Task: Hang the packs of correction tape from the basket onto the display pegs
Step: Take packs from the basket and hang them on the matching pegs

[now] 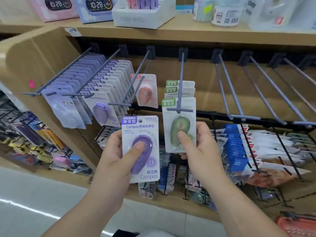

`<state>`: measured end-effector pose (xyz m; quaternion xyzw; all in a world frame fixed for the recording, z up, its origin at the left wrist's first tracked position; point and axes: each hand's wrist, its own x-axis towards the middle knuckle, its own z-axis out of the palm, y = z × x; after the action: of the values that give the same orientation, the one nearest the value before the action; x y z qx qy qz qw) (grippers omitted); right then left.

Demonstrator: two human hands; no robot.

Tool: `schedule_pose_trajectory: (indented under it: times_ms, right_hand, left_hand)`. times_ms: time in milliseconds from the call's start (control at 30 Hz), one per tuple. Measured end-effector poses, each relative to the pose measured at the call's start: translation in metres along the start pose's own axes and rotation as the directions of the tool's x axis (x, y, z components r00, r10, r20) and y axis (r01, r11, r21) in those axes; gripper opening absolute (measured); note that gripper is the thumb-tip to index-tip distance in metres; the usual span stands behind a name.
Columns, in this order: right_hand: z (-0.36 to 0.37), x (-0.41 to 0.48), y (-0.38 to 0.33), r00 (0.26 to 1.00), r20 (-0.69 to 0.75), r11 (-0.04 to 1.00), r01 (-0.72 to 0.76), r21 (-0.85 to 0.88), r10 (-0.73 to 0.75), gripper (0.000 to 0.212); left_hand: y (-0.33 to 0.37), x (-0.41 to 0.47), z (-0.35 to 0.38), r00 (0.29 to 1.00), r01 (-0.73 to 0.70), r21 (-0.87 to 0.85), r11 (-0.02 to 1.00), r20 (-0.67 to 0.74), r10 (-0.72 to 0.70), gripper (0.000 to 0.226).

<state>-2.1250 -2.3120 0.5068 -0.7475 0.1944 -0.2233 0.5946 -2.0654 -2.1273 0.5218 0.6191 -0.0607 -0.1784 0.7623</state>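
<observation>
Your left hand point(114, 151) grips a purple pack point(140, 127) of correction tape, thumb pressed flat on the raised plastic bubble and fingers curled behind the card. The pack is upright and faces you, in front of the shelf and touching no peg. Its hang hole point(140, 120) is free at the top edge.

Your right hand point(203, 147) pinches a green pack point(181, 124) the same way, thumb on the bubble and fingers behind. This pack is raised to the middle peg point(180, 79). The peg's crossbar point(179, 109) covers the top of the card, so you cannot tell whether the hole is threaded yet. Two more green packs point(179, 88) hang further back on that peg.

To the left hang a single pink pack point(147, 89), a full row of purple packs point(102, 100) and a row of pale lilac ones point(65, 106). The pegs to the right point(248, 93) are bare. A corner of the red basket point(297, 226) shows at the lower right.

These packs look very light: thin card that will likely bend, with a hard, smooth bubble in front. Holding low across the bubble seems best, as it keeps the card stiff and the hole clear to steer onto the peg tip
</observation>
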Motion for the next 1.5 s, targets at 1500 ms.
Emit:
schedule_pose_trajectory:
  times_ms: [1500]
  right_hand:
    - [0.186,-0.022,-0.054,0.991,0.130,0.959,-0.029,0.282,-0.008,0.019]
  left_hand:
    - [0.055,0.059,-0.200,0.981,-0.036,0.034,0.999,0.192,0.029,0.035]
